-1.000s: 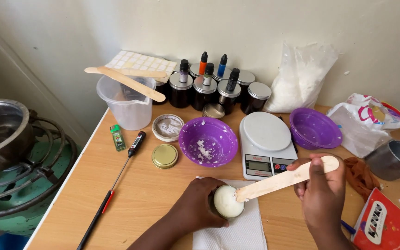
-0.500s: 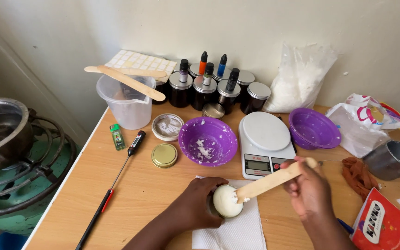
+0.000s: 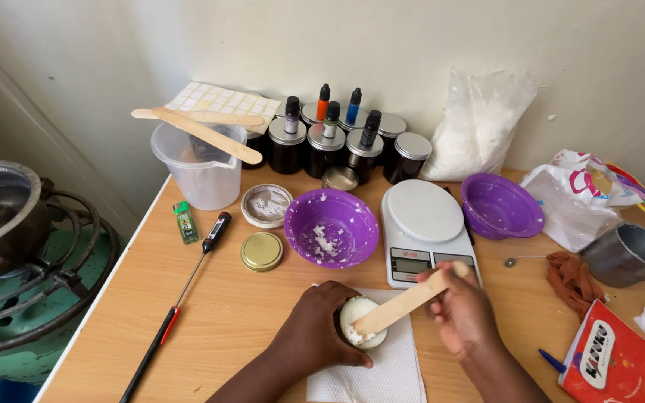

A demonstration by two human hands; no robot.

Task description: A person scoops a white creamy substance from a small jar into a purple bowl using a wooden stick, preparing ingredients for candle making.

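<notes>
The left hand point(image 3: 321, 328) gripped a small wax-filled jar point(image 3: 363, 322) on a paper towel point(image 3: 382, 373) on the tabletop point(image 3: 233, 306); the right hand point(image 3: 463, 312) clasped a wooden stick point(image 3: 404, 302) pressing into it. Pushing hard could tip the jar or spill wax over its rim.

Left hand point(image 3: 315, 328): bare, no glove, no ring visible.
Right hand point(image 3: 463, 312): bare, no glove.
Forearms: uncovered to frame edge, no sleeves, no wristwear.
</notes>
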